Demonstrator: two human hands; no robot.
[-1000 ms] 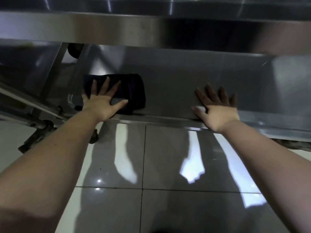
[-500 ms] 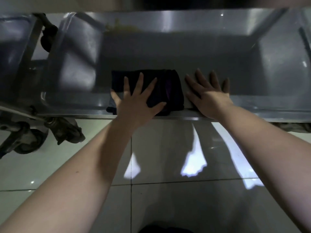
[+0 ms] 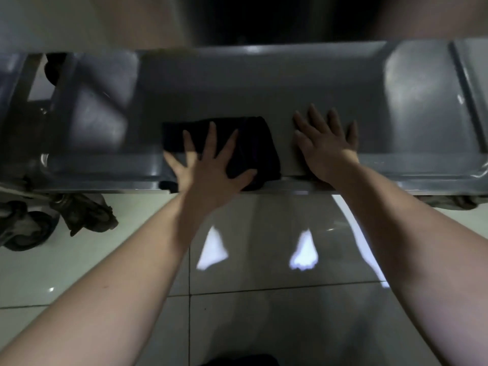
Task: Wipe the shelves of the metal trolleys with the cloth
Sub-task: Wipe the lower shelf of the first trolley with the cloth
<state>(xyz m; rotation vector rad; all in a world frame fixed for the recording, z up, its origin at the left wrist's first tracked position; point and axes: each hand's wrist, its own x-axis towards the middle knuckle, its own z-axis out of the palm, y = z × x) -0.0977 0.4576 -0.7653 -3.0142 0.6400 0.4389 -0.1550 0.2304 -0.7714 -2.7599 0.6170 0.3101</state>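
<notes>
A dark folded cloth [image 3: 253, 146] lies on the bottom shelf [image 3: 264, 85] of the metal trolley, near the shelf's front rim. My left hand [image 3: 208, 167] presses flat on the cloth with its fingers spread. My right hand [image 3: 324, 146] rests flat on the bare steel just right of the cloth, fingers straight. Part of the cloth is hidden under my left hand.
A trolley castor wheel [image 3: 23, 231] and its bracket stand on the glossy tiled floor [image 3: 264, 299] at the lower left. The shelf's front rim [image 3: 105, 180] runs across the view. A neighbouring trolley's metal frame [image 3: 15, 83] sits at the far left.
My left hand has slid the cloth to the right along the shelf, ending close beside my right hand. The view has tilted down, so the upper shelf has left the picture.
</notes>
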